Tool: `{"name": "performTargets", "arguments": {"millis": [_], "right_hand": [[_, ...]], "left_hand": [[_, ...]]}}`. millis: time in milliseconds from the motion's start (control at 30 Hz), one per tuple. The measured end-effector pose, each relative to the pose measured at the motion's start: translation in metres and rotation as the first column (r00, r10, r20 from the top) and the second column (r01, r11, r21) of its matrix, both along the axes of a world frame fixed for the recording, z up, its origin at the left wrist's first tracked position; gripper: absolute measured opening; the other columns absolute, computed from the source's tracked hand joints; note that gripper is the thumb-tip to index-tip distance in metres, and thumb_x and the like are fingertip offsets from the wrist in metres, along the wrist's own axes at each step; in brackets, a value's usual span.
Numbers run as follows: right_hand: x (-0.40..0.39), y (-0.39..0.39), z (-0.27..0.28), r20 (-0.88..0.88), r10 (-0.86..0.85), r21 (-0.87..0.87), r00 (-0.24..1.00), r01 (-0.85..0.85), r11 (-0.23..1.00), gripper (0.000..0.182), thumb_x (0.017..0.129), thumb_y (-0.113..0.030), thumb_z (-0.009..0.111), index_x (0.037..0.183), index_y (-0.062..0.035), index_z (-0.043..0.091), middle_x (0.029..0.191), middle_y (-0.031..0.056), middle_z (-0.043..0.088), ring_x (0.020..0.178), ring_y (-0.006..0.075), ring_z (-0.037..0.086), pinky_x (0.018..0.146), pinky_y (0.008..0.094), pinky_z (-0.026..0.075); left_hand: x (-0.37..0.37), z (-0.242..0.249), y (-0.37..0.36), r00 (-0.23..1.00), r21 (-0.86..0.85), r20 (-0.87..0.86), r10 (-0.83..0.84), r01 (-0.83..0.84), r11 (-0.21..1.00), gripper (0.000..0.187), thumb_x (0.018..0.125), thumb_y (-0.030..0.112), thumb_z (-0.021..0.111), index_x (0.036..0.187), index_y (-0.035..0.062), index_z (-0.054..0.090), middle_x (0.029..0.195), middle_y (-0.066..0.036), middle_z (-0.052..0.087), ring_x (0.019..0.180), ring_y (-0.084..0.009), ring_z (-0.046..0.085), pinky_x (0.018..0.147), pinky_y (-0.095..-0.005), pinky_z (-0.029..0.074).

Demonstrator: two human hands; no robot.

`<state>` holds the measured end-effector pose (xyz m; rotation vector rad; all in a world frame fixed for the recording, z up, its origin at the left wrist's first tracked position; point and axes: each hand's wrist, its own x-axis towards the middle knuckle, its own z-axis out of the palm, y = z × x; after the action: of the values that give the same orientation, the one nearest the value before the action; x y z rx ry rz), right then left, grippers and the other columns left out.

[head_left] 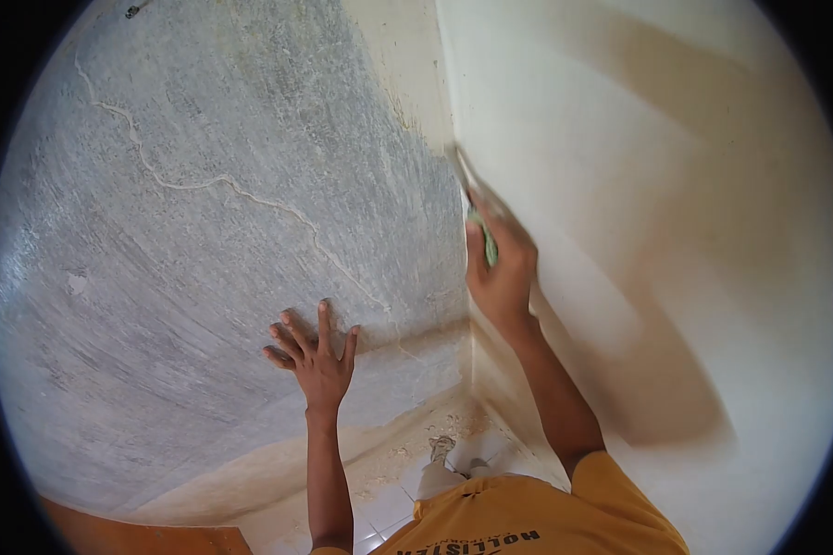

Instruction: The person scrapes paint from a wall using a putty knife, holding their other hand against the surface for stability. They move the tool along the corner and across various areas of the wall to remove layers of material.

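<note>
My left hand (321, 375) lies flat against the grey, scraped wall (194, 268), its fingers spread and holding nothing. A scraper (488, 239) with a green handle is gripped in my right hand (511, 282), up near the corner where two walls meet. Its narrow blade points upward and touches or nearly touches the edge of the remaining cream paint (403, 65); motion blurs the tip. A long, pale, jagged crack line (236, 188) runs down the grey wall toward my left hand.
On the right stands a smooth white wall (768, 370) with my shadow on it. Crumbs of paint or plaster (453, 421) lie at the corner's foot, by the white tiled floor (386, 509). An orange surface (148, 536) shows at the lower left.
</note>
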<state>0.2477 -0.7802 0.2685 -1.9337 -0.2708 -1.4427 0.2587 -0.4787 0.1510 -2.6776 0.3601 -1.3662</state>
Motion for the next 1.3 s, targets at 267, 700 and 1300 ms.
{"name": "performTargets", "arguments": {"millis": [267,700,1300], "right_hand": [[-0.016,0.002,-0.016,-0.066,0.08,0.092,0.995,-0.074,0.993,0.035,0.096,0.0,0.062,0.13,0.0002,0.066,0.088,0.0218,0.069,0.068,0.0308,0.065,0.067,0.0356,0.051],[-0.006,0.004,0.005,-0.024,0.082,0.095,0.996,-0.079,0.992,0.034,0.095,0.001,0.062,0.129,0.0021,0.066,0.1,0.0232,0.072,0.082,0.0342,0.071,0.076,0.0371,0.054],[-0.019,0.008,-0.018,-0.184,0.138,0.168,0.973,-0.107,0.98,0.036,0.096,-0.001,0.061,0.131,0.0021,0.065,0.11,0.0247,0.072,0.1,0.0354,0.073,0.087,0.0372,0.055]], "left_hand": [[0.0,-0.001,-0.001,1.0,0.001,-0.005,-0.002,0.002,1.0,0.08,0.097,0.063,0.057,0.16,0.0182,0.036,0.167,-0.031,-0.007,0.152,-0.0453,-0.023,0.113,-0.0662,-0.022],[0.001,0.0,0.0,1.0,0.01,0.021,-0.003,0.003,1.0,0.079,0.096,0.062,0.059,0.16,0.0194,0.038,0.167,-0.031,-0.004,0.153,-0.0458,-0.022,0.114,-0.0654,-0.022],[-0.001,0.0,0.001,1.0,-0.006,0.001,-0.012,0.012,1.0,0.08,0.097,0.063,0.058,0.16,0.0199,0.036,0.167,-0.031,-0.006,0.153,-0.0442,-0.023,0.114,-0.065,-0.022]]}}
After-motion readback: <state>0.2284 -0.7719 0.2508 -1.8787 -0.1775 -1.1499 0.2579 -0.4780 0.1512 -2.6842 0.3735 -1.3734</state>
